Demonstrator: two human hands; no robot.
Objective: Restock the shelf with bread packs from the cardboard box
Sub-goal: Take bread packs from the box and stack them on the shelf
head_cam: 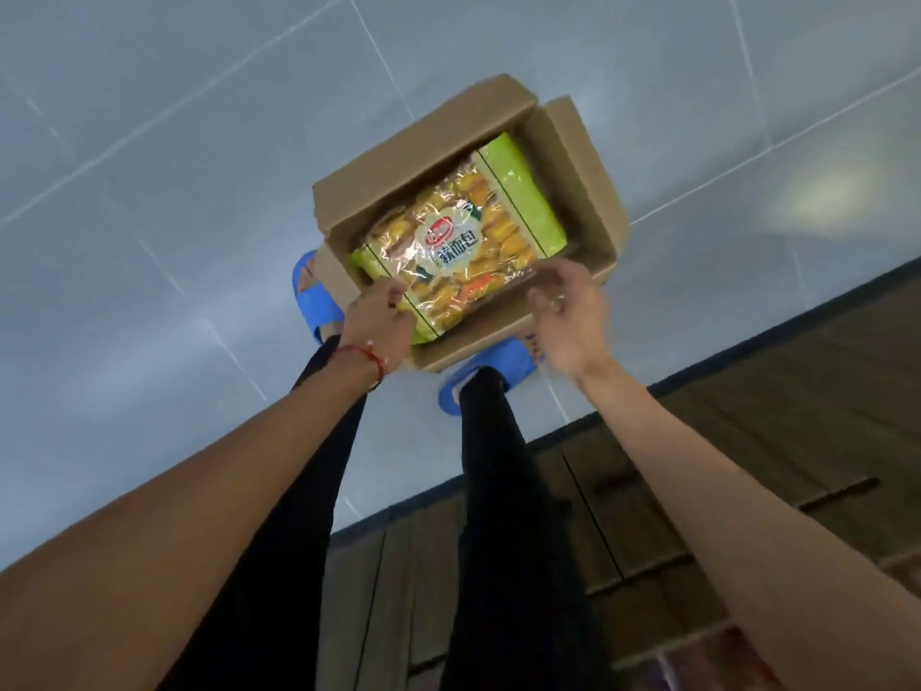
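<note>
An open cardboard box (588,192) stands on the tiled floor in front of my feet. A bread pack (463,236) with green ends and a clear window showing yellow buns lies on top inside it. My left hand (376,321), with a red string on the wrist, pinches the pack's near left corner. My right hand (568,311) hovers just over the pack's near right edge with fingers curled and apart, holding nothing. What lies under the top pack is hidden.
Blue slippers (311,301) and black trouser legs (498,491) sit just behind the box. A wooden shelf unit's base (747,466) runs along the right and lower right. Grey floor tiles (174,216) spread left and beyond the box.
</note>
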